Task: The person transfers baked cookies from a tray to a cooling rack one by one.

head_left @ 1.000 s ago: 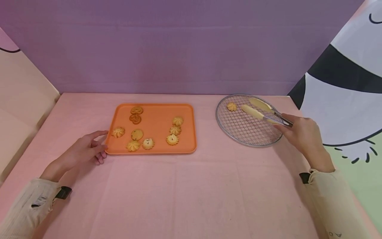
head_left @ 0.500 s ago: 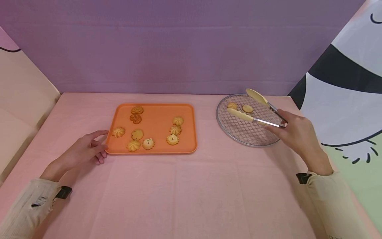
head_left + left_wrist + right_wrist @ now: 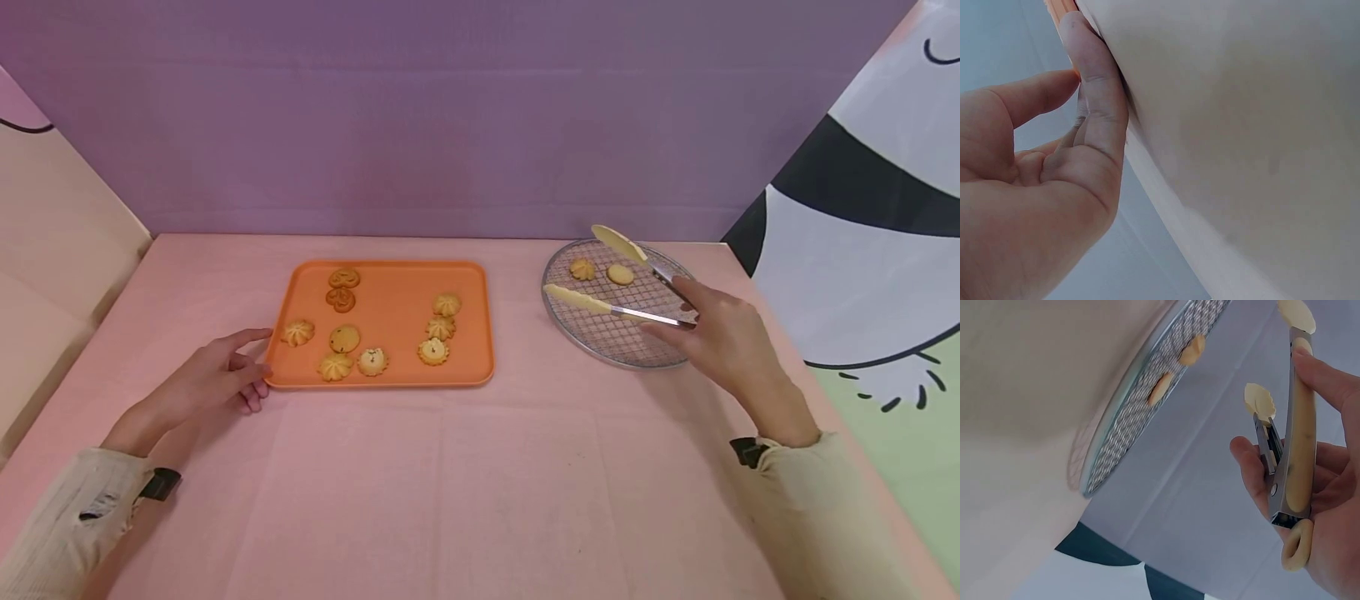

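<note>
My left hand (image 3: 206, 375) rests against the left edge of an orange tray (image 3: 393, 292), its fingertips touching the rim. In the left wrist view the tray (image 3: 1062, 7) shows only as a sliver beyond the fingers. My right hand (image 3: 720, 337) holds a pair of tongs (image 3: 656, 317) with cream tips. The tongs' arms are spread apart above a round wire rack (image 3: 637, 343). On the rack lie a fluted cookie (image 3: 582, 268) and a smooth round cookie (image 3: 620, 274), side by side. Nothing is pinched between the tips.
The tray bears several cookies: two pretzel-shaped ones (image 3: 341, 300) at the upper left, a speckled round one (image 3: 344, 338), and fluted and lighter ones (image 3: 433, 351). Pink cloth (image 3: 480, 483) covers the table. A purple wall (image 3: 450, 125) stands behind.
The tongs have spread apart, leaving the round cookie on the rack beside the fluted one. My right hand has shifted left with the tongs. My left hand and the tray look unmoved.
</note>
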Demonstrator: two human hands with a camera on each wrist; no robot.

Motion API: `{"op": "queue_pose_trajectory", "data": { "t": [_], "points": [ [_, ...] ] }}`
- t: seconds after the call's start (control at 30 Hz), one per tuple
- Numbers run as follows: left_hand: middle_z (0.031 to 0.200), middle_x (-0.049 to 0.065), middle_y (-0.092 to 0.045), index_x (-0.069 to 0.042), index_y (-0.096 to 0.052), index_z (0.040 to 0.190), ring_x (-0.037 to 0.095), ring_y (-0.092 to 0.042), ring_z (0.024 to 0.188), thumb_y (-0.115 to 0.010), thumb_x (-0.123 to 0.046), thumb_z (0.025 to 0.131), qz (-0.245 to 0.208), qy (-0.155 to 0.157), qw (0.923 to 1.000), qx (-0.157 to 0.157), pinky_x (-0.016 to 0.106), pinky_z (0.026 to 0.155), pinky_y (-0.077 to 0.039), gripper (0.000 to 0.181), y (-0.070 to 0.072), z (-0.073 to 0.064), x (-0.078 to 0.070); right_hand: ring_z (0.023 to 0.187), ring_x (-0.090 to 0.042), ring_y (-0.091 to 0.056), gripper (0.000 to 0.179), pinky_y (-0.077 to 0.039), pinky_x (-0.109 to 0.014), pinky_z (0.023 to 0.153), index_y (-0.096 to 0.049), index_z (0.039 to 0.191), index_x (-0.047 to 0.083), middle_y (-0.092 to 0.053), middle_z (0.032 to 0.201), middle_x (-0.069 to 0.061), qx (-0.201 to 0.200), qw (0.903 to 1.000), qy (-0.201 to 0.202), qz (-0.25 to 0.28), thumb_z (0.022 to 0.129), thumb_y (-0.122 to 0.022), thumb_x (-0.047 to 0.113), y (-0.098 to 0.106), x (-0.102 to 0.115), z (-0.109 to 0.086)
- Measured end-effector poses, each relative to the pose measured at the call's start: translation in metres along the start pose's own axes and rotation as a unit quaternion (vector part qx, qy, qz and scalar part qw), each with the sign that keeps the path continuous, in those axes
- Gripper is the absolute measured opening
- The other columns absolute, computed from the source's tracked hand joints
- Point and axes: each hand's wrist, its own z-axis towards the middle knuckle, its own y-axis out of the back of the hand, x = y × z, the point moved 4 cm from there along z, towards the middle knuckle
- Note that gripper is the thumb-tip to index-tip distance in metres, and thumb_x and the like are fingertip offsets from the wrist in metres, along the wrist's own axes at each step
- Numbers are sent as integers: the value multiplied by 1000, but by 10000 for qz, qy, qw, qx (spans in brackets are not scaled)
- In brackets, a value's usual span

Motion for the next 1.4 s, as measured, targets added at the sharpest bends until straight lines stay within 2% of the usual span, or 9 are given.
{"op": "queue_pose_trajectory", "data": {
  "t": [0.2,0.33,0.43,0.6,0.7,0.8,1.1,1.2,1.4],
  "points": [
    [80,13,-65,7,-16,155,24,-65,65,-56,-4,100,13,65,10000,7,34,63,-61,68,0,1,2,82,-36,-69,67,-57,-52,66,-61,127,-4,-68,109,-26,64,9999,109,106,75,-89,26,-9,14,-2],
    [80,14,-65,7,-16,154,25,-65,65,-56,-3,100,7,47,10000,13,34,64,-61,68,0,0,2,91,-39,-68,65,-56,-54,74,-62,127,-4,-66,116,-27,0,9989,387,265,74,-88,25,-15,24,-3],
    [80,14,-66,7,-16,154,25,-66,66,-56,-3,100,16,21,10000,10,34,64,-61,68,0,0,2,96,-40,-68,65,-55,-56,79,-64,124,-4,-67,115,-27,-141,9967,715,350,72,-89,25,-20,31,-3],
    [80,14,-66,7,-17,154,24,-65,65,-56,-4,100,28,13,10000,-19,33,64,-60,68,0,0,0,93,-41,-69,68,-56,-55,75,-65,121,-3,-71,106,-24,-323,9919,1207,222,67,-90,29,-26,45,-2],
    [80,13,-66,8,-16,154,23,-65,65,-56,-4,100,42,6,10000,-21,33,63,-60,68,-1,0,0,91,-40,-69,68,-56,-54,74,-65,123,-1,-71,107,-22,-252,9902,1358,184,68,-90,32,-28,52,0],
    [80,13,-66,8,-16,154,23,-65,65,-56,-5,101,38,22,10000,-25,33,63,-60,68,-1,0,-1,91,-38,-69,69,-56,-53,76,-64,126,0,-71,111,-20,-72,9901,1382,228,71,-88,33,-31,58,4],
    [79,13,-66,8,-16,154,23,-65,64,-55,-3,100,-9,46,10000,-29,33,63,-60,67,-1,-1,-2,82,-31,-69,70,-56,-49,67,-61,133,5,-70,114,-17,294,9922,1202,152,77,-84,40,-45,71,26],
    [80,13,-66,8,-16,154,23,-65,64,-55,-4,101,-4,56,10000,-28,33,63,-60,67,-1,-1,-2,82,-29,-69,67,-56,-47,65,-62,132,7,-72,106,-15,395,9925,1143,171,78,-83,41,-50,75,34],
    [80,13,-66,8,-17,154,23,-65,65,-55,-4,101,-35,72,10000,-29,33,63,-60,67,-1,0,-1,73,-24,-68,56,-54,-42,58,-67,121,6,-71,88,-10,392,9906,1265,354,80,-83,40,-61,81,47]
  ]
}}
